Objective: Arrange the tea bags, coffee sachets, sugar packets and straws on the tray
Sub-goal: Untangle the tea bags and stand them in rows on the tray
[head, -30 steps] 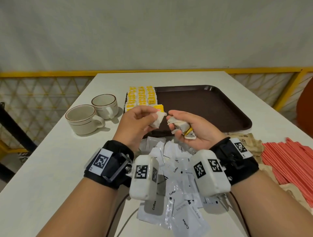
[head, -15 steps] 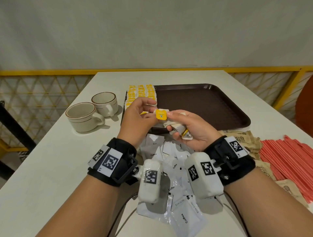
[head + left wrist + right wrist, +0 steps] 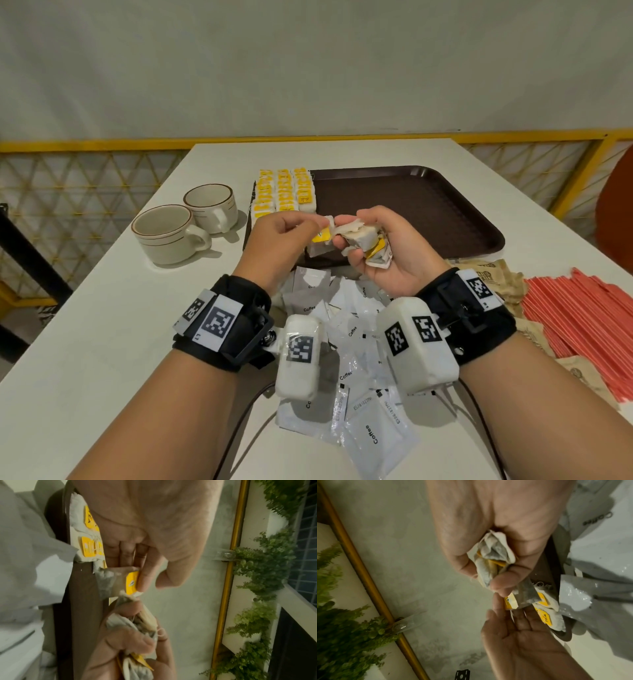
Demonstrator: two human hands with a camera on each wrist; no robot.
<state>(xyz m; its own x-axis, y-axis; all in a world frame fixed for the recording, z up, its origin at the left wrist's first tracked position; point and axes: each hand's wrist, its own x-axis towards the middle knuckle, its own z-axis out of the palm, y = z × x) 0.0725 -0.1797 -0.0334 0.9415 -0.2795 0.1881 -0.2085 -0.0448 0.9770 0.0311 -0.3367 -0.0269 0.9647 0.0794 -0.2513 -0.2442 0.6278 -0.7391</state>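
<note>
My left hand (image 3: 318, 224) pinches the yellow tag of one tea bag (image 3: 317, 245), and the bag hangs below my fingers. In the left wrist view my thumb and fingers grip that tag (image 3: 132, 582). My right hand (image 3: 344, 233) sits right beside it and holds a crumpled bundle of tea bags (image 3: 364, 240), which also shows in the right wrist view (image 3: 493, 555). Both hands hover over the front left edge of the dark brown tray (image 3: 428, 205). Rows of yellow-tagged tea bags (image 3: 284, 192) lie along the tray's left side.
White coffee sachets (image 3: 346, 329) lie piled on the table under my wrists. Brown sugar packets (image 3: 489, 274) and red straws (image 3: 582, 318) lie to the right. Two cups (image 3: 168, 233) (image 3: 212, 205) stand left of the tray. The table's edges run along a yellow railing.
My left hand has drawn one tea bag from the right hand's bundle by its tag, and the bag now hangs below my left fingers. Both hands stayed over the tray's front edge.
</note>
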